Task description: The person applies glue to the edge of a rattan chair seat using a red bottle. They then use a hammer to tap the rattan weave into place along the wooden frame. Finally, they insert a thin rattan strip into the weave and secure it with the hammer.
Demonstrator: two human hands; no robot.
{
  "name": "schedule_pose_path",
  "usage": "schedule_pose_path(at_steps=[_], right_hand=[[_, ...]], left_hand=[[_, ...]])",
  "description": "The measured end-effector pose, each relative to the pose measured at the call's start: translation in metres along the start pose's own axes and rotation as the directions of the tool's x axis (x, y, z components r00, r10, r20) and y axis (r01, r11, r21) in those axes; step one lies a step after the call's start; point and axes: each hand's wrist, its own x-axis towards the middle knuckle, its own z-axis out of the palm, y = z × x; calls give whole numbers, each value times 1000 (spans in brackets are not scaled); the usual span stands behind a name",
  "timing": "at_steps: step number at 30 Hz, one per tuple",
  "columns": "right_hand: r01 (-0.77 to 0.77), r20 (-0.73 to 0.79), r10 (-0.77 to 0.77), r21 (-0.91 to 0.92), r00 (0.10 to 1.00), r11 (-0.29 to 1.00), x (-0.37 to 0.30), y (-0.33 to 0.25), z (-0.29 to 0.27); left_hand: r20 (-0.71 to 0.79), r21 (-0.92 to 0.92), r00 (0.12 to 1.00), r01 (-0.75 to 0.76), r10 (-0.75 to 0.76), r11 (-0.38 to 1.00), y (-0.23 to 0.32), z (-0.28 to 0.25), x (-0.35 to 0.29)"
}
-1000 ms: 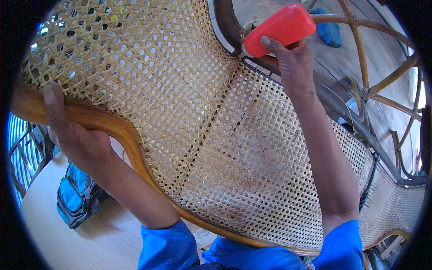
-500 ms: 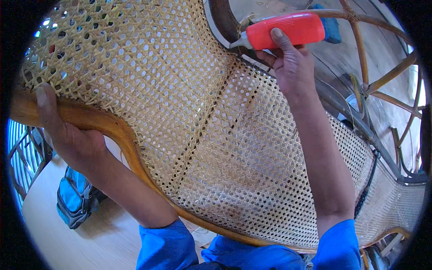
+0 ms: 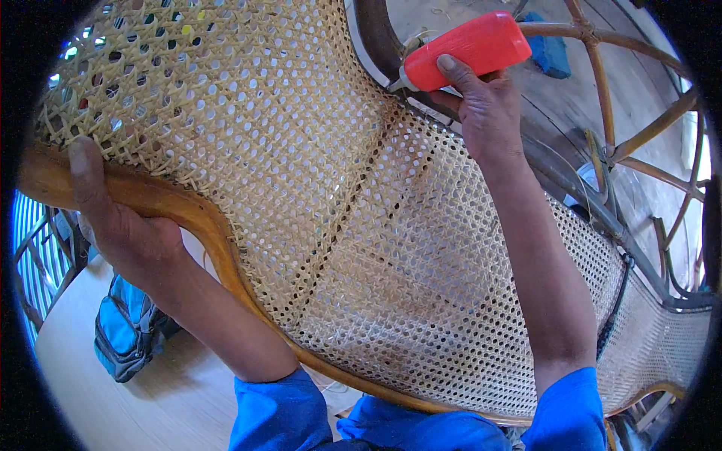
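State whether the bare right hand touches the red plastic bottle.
Touching: the head view shows the bare right hand gripping the red plastic bottle, thumb laid over its near side.

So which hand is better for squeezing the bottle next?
Probably the right hand: it holds the bottle with the nozzle pointing at the cane's far edge. The left hand grips the wooden frame, well away.

Tally: 1 left hand [image 3: 135,234], 1 right hand [image 3: 490,109], 1 red squeeze bottle [image 3: 470,51], 1 cane-woven furniture piece [image 3: 421,278], 2 blue sleeves [image 3: 278,410] [image 3: 568,410], 1 blue-grey backpack [image 3: 120,331], 1 blue block [image 3: 550,51].
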Motion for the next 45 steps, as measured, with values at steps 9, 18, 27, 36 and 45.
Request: schedule_pose_path(at_steps=[9,18,27,36,45], right_hand=[[22,-3,-22,-32,1000,999,1,8,0],[-21,79,29,-109,996,994,8,9,-2],[2,119,16,-151,993,989,15,7,-3],[-16,49,12,100,999,995,7,-2,-3],[-4,75,3,16,997,1000,6,5,3]], left_hand=[[57,-59,998,22,-18,998,3,3,-2],[110,6,990,-87,86,996,-5,-11,3],[49,-45,997,56,-54,997,11,9,-7],[59,-87,997,53,-48,995,7,4,-2],[62,-22,997,-48,49,999,3,3,-4]])
